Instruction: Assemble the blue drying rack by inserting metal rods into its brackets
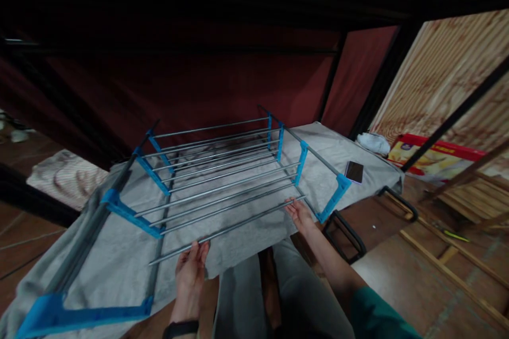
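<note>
A loose grey metal rod [238,227] spans between my two hands. My left hand [191,267] pinches it near its left end, and my right hand [299,215] has its fingers closed on it near the right end. Beyond the rod lies a partly assembled rack [214,189] of grey tubes and blue plastic brackets, with several rods running across it. The nearest blue bracket [83,318] on the left and the blue bracket [336,198] on the right have no rod between them. The rod's right tip is close to the rack's right side; whether they touch I cannot tell.
The rack rests on a grey cloth [246,241] over a low surface. A phone [354,171] lies on it at the right, near a pale bundled cloth [374,144]. A red and yellow box [437,156], black metal loops [345,235] and a wooden frame [449,254] stand rightward.
</note>
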`<move>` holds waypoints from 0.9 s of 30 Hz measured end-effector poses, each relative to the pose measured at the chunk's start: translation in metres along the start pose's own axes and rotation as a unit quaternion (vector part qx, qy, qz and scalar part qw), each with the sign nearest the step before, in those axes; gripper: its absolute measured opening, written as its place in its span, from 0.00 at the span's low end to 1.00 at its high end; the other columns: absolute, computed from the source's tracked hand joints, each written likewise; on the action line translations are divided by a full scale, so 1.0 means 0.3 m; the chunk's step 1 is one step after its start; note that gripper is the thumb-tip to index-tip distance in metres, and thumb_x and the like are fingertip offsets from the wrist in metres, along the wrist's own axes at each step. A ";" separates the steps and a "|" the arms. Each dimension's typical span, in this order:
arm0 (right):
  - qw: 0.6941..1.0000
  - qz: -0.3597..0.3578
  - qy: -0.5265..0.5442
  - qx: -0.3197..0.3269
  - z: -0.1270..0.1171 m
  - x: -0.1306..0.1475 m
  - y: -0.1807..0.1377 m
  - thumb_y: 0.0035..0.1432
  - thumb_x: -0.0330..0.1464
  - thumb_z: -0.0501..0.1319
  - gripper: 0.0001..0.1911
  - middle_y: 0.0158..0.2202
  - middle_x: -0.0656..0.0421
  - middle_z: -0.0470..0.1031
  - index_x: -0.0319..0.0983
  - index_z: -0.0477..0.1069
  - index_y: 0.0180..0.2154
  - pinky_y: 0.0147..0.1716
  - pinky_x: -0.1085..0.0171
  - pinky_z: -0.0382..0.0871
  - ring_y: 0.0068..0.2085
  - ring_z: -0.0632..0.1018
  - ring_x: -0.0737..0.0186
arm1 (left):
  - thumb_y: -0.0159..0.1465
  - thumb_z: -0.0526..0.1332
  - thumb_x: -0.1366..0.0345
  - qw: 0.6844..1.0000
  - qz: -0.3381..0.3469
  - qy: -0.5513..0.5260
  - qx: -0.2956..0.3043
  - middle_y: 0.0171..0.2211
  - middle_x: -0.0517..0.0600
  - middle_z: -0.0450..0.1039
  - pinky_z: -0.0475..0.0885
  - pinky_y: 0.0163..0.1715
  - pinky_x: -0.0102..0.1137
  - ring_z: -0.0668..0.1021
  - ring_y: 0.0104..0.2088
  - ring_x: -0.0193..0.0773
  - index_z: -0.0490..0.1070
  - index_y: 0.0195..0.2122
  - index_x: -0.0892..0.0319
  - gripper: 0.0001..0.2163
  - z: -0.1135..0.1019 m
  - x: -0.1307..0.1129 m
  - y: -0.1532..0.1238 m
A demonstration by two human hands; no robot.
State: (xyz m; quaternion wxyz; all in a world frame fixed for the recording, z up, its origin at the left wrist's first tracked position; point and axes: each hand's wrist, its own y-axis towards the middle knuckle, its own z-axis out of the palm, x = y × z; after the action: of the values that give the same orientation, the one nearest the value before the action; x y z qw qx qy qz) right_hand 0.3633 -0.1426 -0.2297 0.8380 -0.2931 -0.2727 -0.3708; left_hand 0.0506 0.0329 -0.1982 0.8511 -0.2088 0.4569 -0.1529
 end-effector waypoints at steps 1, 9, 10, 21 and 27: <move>1.000 -0.002 0.001 0.000 0.002 0.000 0.000 0.52 0.30 0.69 0.08 0.32 0.60 0.80 0.41 0.71 0.32 0.39 0.62 0.79 0.37 0.81 0.63 | 0.61 0.59 0.81 1.000 0.000 0.004 -0.001 0.24 0.46 0.76 0.80 0.36 0.29 0.81 0.28 0.33 0.66 0.24 0.61 0.11 0.000 0.000 0.001; 1.000 -0.005 0.003 -0.003 0.008 0.004 0.004 0.53 0.31 0.69 0.09 0.30 0.61 0.79 0.42 0.68 0.30 0.35 0.62 0.79 0.32 0.80 0.64 | 0.64 0.57 0.77 0.999 -0.002 0.026 0.022 0.26 0.49 0.77 0.79 0.43 0.36 0.82 0.31 0.36 0.70 0.26 0.62 0.09 0.009 0.010 -0.013; 1.000 -0.004 0.002 -0.004 0.007 0.003 0.005 0.54 0.31 0.69 0.09 0.30 0.61 0.79 0.42 0.68 0.30 0.35 0.62 0.79 0.32 0.80 0.65 | 0.64 0.57 0.76 0.999 0.000 0.025 0.042 0.28 0.51 0.78 0.79 0.45 0.38 0.82 0.34 0.38 0.70 0.27 0.62 0.09 0.009 0.011 -0.016; 1.000 -0.011 -0.027 0.001 -0.005 -0.011 0.006 0.56 0.31 0.65 0.07 0.30 0.61 0.79 0.43 0.68 0.30 0.36 0.63 0.78 0.31 0.79 0.65 | 0.66 0.54 0.75 0.997 0.032 0.055 0.032 0.28 0.51 0.77 0.75 0.50 0.42 0.82 0.34 0.37 0.69 0.28 0.61 0.10 0.021 0.007 -0.031; 0.999 -0.011 -0.027 -0.012 -0.002 -0.008 0.002 0.57 0.30 0.64 0.06 0.29 0.61 0.78 0.42 0.68 0.29 0.36 0.64 0.78 0.30 0.79 0.65 | 0.65 0.54 0.76 0.997 0.051 0.058 0.019 0.28 0.49 0.77 0.76 0.48 0.39 0.81 0.32 0.34 0.68 0.28 0.61 0.10 0.043 0.002 -0.050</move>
State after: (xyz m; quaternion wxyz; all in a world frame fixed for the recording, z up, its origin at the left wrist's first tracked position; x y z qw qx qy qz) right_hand 0.3626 -0.1417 -0.2321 0.8224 -0.3101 -0.2938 -0.3756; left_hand 0.0605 0.0223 -0.1848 0.8339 -0.1599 0.5120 -0.1301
